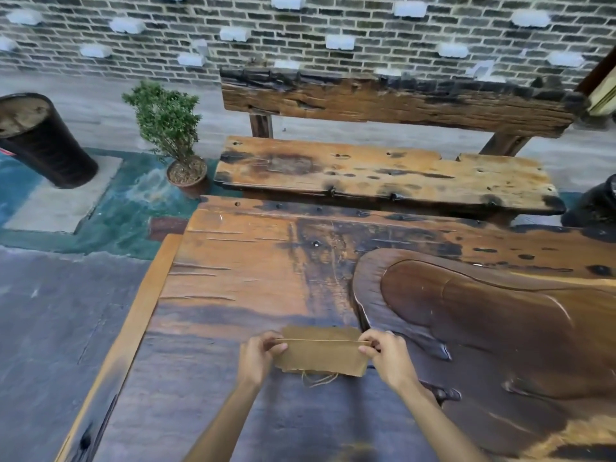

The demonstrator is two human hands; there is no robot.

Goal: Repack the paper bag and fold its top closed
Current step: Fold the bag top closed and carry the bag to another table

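Observation:
A small brown paper bag (321,356) stands on the wooden table (233,271) near its front. Its top strip is bent over toward me along a straight crease. My left hand (258,356) pinches the left end of that crease. At the right end, my right hand (388,358) pinches the same fold. A twine handle (316,381) hangs out below the folded flap. What is inside the bag is hidden.
A dark carved wooden tray (466,311) lies on the table just right of the bag. Behind the table stands a rough wooden bench (383,175). A potted shrub (173,135) and a black cylinder (43,141) are on the floor at the left.

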